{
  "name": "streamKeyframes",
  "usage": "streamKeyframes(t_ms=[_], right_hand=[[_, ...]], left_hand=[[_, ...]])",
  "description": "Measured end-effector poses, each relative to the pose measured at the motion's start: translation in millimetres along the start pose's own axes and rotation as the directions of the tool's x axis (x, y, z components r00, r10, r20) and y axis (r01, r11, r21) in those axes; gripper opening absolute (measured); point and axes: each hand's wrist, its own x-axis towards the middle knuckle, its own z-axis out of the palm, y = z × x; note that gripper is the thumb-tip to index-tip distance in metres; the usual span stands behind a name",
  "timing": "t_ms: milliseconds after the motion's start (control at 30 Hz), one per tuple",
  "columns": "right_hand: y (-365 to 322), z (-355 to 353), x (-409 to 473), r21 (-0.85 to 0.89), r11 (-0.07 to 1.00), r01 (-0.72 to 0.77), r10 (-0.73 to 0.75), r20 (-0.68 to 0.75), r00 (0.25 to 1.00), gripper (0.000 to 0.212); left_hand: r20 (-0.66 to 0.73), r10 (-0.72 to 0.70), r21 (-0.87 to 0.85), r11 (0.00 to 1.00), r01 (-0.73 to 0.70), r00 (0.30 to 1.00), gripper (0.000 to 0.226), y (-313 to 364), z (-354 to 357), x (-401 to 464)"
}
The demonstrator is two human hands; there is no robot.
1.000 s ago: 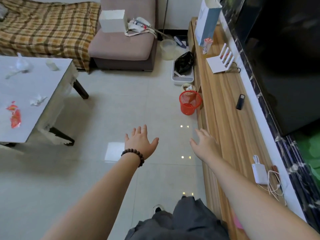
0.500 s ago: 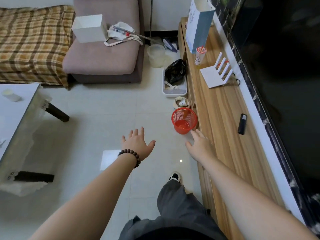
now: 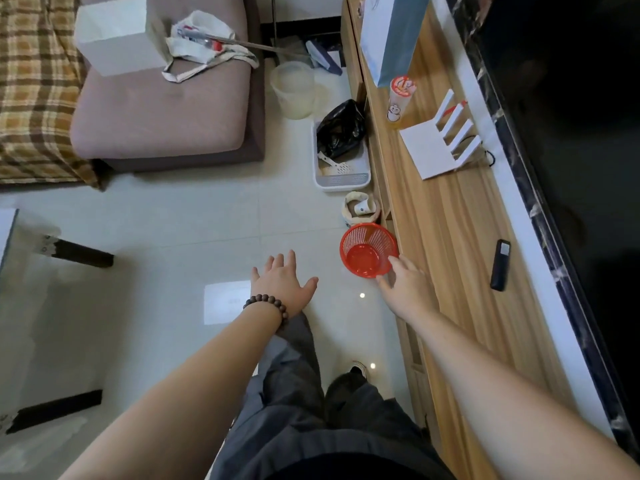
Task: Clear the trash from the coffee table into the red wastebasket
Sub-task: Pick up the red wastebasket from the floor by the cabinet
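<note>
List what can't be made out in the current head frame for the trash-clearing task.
- Coffee table: cut off by the left edge; its top and any trash are out of view.
- Right hand: fingers reach the red wastebasket rim; whether they grip it can't be told.
- Wastebasket's far outer wall: hidden by its own rim.
- Left hand: palm faces down, hidden.

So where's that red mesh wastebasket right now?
The red plastic mesh wastebasket stands on the pale tiled floor against the long wooden TV bench, right of centre in the head view, with the right hand at its rim.
</note>
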Motion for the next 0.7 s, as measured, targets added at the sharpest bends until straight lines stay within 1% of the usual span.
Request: streamKeyframes(t_ms=[167, 367, 433, 600, 700], right_hand=[[-22.6, -1.5, 53.4, 0.026, 0.993, -0.111, 0.111, -0.014, 0.994, 0.056], [-52.5, 0.6, 100.9, 0.096, 0.961, -0.258, 0.262, -0.037, 0.964, 0.056], [-57.6, 2.2, 109.8, 0.134, 0.944, -0.302, 0.308, -0.027, 0.951, 0.057], [-56.4, 11.0, 130.4, 0.142, 0.903, -0.406, 0.409, 0.010, 0.912, 0.058], [-45.6, 24.7, 145.8, 0.181, 0.886, -0.427, 0.428, 0.034, 0.903, 0.057]], left_hand=[[0.064, 0.079, 0.024, 0.996, -0.080, 0.995, 0.079, -6.7, -23.1, 80.3], [0.121, 0.231, 0.094, 0.966, -0.243, 0.965, 0.079, -16.6, -50.3, 167.7], [0.139, 0.265, 0.112, 0.953, -0.281, 0.954, 0.080, -13.9, -56.8, 187.3], [0.206, 0.322, 0.121, 0.929, -0.351, 0.924, 0.080, 2.2, -59.1, 220.1], [0.236, 0.344, 0.101, 0.921, -0.375, 0.909, 0.079, 13.9, -47.1, 237.8]])
